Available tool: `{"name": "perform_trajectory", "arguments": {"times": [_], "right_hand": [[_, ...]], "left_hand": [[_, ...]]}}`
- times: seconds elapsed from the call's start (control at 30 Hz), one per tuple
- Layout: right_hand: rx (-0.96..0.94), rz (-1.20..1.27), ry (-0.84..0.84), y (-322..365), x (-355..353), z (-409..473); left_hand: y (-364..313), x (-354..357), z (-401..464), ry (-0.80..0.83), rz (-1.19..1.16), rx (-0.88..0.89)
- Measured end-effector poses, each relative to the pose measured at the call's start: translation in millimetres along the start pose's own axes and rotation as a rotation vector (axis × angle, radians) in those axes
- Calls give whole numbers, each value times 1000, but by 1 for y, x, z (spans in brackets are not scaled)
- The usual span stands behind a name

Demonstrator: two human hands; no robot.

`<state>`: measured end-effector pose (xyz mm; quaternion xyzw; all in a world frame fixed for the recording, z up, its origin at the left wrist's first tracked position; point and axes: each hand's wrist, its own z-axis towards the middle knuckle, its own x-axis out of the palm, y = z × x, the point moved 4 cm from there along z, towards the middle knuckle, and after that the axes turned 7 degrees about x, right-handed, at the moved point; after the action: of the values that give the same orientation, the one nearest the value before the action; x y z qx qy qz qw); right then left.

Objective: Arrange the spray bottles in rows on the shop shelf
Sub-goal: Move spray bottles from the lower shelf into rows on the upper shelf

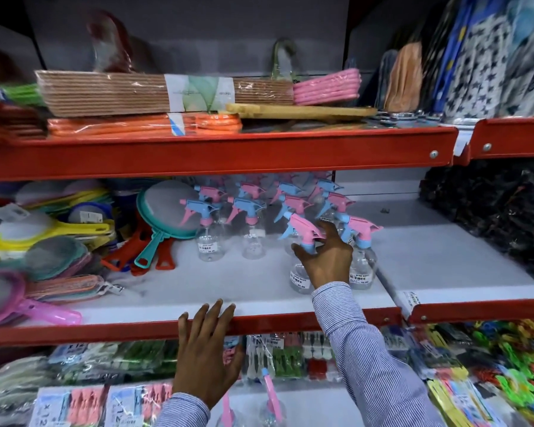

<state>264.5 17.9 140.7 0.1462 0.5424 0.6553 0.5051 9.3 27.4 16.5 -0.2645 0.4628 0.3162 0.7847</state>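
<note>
Left hand (205, 357) on shelf edge (290, 326) (flat).

Light is even and moderately bright on the white middle shelf (173, 291), while the grey back wall at the top and the recess under the upper red shelf edge (216, 155) sit in dim shadow. Motion blur smears the whole view, worst at the left, top and right margins, so the labels on the spray bottles (253, 211) cannot be read; small glints of glare show on the plastic wrapping above. Wide-angle distortion bows the shelf edges and stretches items near the corners.
</note>
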Motion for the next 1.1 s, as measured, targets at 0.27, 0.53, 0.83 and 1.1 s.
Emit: {"name": "perform_trajectory", "arguments": {"times": [0.27,0.53,0.83,1.1], "right_hand": [[43,73,-83,-8,-1,-3],[8,160,-64,-9,0,-6],[2,146,-73,-10,-2,-8],[-152,180,-126,-16,-33,-52]], "left_hand": [[0,1,2,-17,-7,7],[1,2,3,-12,-13,-2],[0,2,3,-37,-9,7],[11,-7,4,-42,11,39]]}}
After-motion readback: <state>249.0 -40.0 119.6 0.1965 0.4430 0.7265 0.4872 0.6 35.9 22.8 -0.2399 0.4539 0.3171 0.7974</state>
